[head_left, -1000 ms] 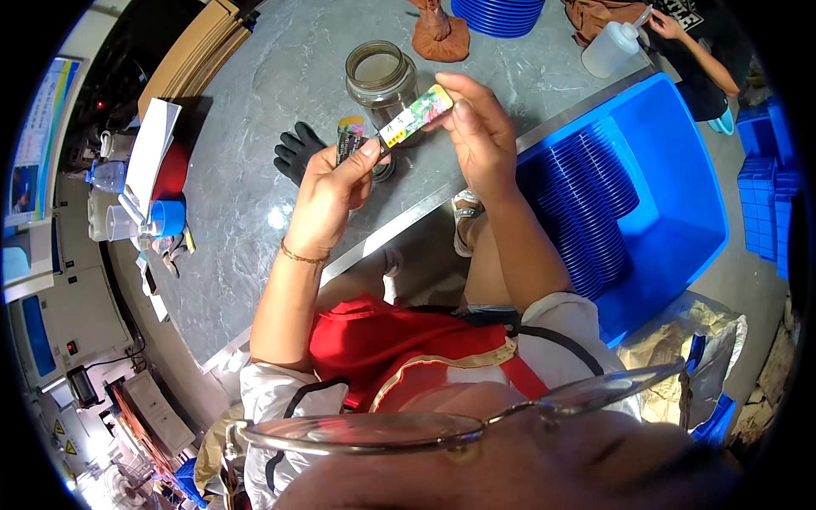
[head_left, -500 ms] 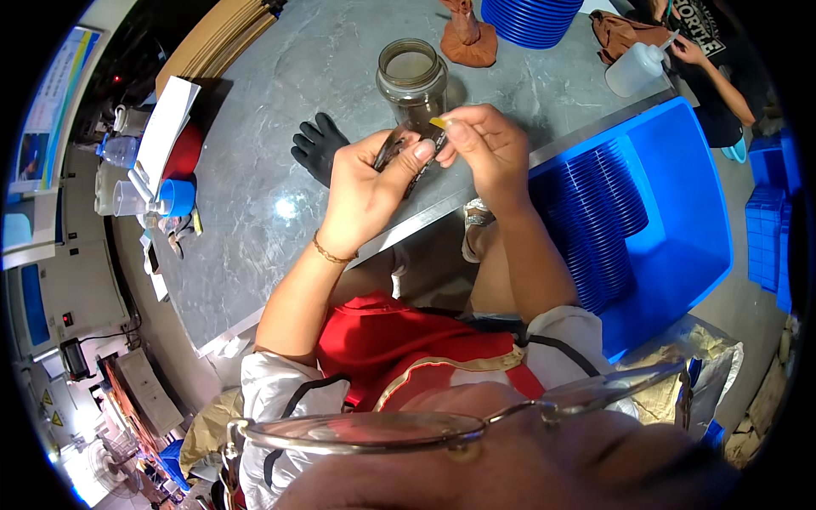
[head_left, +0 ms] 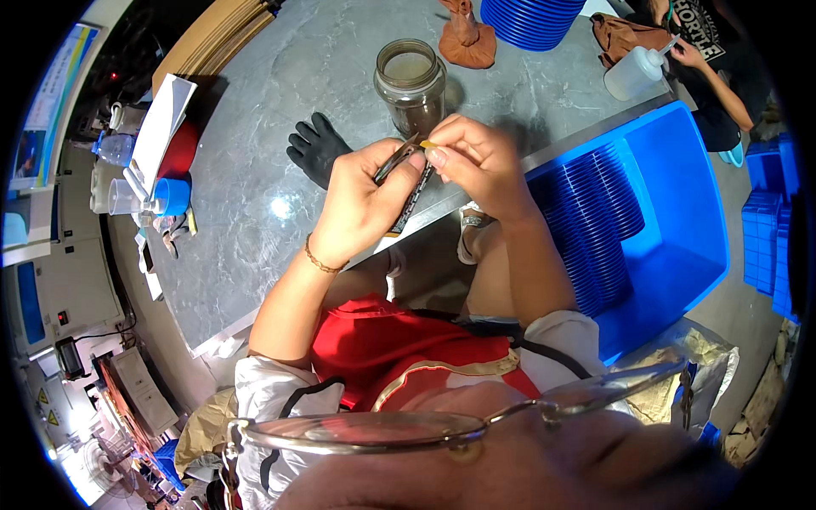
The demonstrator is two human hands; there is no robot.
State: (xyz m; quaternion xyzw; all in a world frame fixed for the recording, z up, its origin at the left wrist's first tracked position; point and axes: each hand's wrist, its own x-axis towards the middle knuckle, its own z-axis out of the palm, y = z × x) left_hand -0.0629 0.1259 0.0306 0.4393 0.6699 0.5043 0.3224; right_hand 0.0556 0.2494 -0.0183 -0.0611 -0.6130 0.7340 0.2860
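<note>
My left hand (head_left: 359,197) is closed around a dark, narrow strip with pale print (head_left: 414,202), whose kind I cannot make out. A second dark, pointed piece (head_left: 396,163) shows between its thumb and fingers. My right hand (head_left: 478,161) pinches a small yellow piece (head_left: 427,144) at the strip's upper end, and the two hands nearly meet over the table's front edge. Right behind them stands an open, tinted jar (head_left: 411,83) with a wide mouth. A black glove (head_left: 316,151) lies on the table beside my left hand.
The grey marbled table (head_left: 255,161) carries a brown cloth bundle (head_left: 467,38), stacked blue rings (head_left: 529,21) and a white squeeze bottle (head_left: 636,72). A blue tub (head_left: 684,195) with ribbed dark-blue discs (head_left: 586,229) stands at right. Another person's arm (head_left: 718,85) is at far right. Cups (head_left: 174,197) sit left.
Both hands have shifted slightly down, and more of the printed strip shows below my left thumb. The yellow piece has moved a little left and down with my right fingers.
</note>
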